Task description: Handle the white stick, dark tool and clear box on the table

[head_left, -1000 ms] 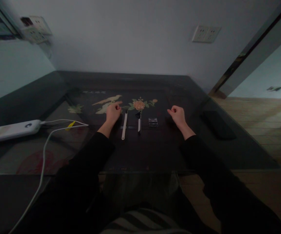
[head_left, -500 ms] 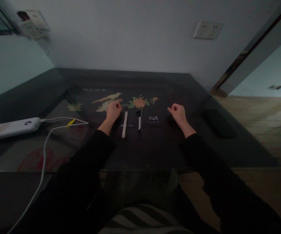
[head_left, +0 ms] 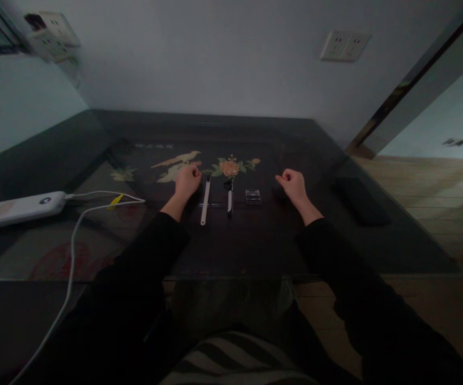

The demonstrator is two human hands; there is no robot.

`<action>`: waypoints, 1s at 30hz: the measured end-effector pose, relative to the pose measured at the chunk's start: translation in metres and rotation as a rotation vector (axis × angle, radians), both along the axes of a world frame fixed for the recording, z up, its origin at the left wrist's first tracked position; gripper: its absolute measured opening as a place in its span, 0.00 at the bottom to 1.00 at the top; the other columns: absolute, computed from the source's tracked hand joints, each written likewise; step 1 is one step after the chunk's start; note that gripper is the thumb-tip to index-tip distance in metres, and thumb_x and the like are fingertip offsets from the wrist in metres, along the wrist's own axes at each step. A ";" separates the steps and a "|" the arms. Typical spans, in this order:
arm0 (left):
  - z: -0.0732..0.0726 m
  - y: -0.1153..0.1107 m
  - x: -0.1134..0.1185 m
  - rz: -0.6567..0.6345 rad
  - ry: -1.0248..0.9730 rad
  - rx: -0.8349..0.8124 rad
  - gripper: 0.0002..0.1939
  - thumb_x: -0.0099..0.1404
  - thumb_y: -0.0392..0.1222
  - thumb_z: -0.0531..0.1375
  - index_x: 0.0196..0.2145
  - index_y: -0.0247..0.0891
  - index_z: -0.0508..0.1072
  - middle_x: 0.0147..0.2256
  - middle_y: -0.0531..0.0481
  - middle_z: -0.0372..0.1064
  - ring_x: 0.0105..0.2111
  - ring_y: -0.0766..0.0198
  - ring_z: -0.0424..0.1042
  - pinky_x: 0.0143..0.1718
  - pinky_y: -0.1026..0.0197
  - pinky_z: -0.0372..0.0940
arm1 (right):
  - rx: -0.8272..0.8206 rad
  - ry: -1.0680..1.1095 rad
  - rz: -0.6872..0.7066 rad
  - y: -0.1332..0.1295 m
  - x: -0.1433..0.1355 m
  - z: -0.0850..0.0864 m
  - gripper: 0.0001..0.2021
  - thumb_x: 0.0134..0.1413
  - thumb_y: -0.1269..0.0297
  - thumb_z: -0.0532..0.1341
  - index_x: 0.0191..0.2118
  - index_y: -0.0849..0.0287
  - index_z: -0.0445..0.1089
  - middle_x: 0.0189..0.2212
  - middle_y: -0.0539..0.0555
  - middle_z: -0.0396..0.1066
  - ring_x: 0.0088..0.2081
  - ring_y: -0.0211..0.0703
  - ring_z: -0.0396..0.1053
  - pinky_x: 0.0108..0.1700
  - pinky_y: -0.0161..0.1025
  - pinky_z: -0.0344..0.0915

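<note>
Practically, nothing had changed in the last second except the camera view, which shifted a little: the left hand (head_left: 187,182) and the right hand (head_left: 294,188) stayed in their places, so no item had been taken. Both hands had the fingers curled into fists, and I could see nothing inside them. Between them, around the middle of the dark glossy tabletop (head_left: 223,248), lay a slim whitish stick with a black tip (head_left: 205,206), just beside the left hand, then a narrow black-and-white tool (head_left: 230,202) and a small transparent box (head_left: 253,197). These were well apart from the near edge, which left room for moving; toward the right edge lay a flat black object (head_left: 362,201), toward the left edge a rounded white device (head_left: 18,209) with a cable (head_left: 73,251).
</note>
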State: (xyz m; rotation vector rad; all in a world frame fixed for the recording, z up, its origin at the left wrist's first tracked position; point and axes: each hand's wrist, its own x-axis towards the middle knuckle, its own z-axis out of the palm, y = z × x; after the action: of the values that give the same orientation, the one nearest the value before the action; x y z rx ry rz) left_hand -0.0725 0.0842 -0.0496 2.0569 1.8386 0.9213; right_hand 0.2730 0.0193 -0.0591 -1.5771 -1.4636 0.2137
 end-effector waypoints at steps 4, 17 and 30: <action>0.000 0.000 0.000 0.015 0.008 -0.009 0.15 0.59 0.32 0.58 0.21 0.40 0.55 0.24 0.51 0.60 0.28 0.62 0.60 0.31 0.59 0.49 | -0.005 -0.005 -0.002 0.000 0.000 0.000 0.22 0.48 0.71 0.65 0.17 0.54 0.49 0.16 0.43 0.49 0.23 0.37 0.49 0.31 0.39 0.47; -0.001 0.001 0.001 -0.006 -0.015 -0.018 0.15 0.60 0.32 0.58 0.21 0.40 0.56 0.24 0.53 0.60 0.28 0.62 0.61 0.31 0.60 0.50 | -0.023 0.004 0.006 -0.002 0.000 0.003 0.20 0.46 0.71 0.64 0.17 0.54 0.50 0.16 0.44 0.49 0.23 0.37 0.49 0.31 0.39 0.47; -0.003 0.003 0.000 -0.026 -0.025 -0.008 0.14 0.59 0.32 0.58 0.22 0.40 0.57 0.24 0.52 0.61 0.28 0.62 0.60 0.31 0.59 0.50 | -0.018 -0.056 0.006 0.000 0.001 0.001 0.19 0.46 0.68 0.63 0.17 0.54 0.49 0.16 0.45 0.50 0.22 0.37 0.50 0.30 0.38 0.47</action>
State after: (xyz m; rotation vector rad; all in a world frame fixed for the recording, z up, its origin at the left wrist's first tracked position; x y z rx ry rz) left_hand -0.0720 0.0871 -0.0531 2.0506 1.7959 0.9273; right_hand 0.2745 0.0194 -0.0580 -1.6045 -1.5141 0.1876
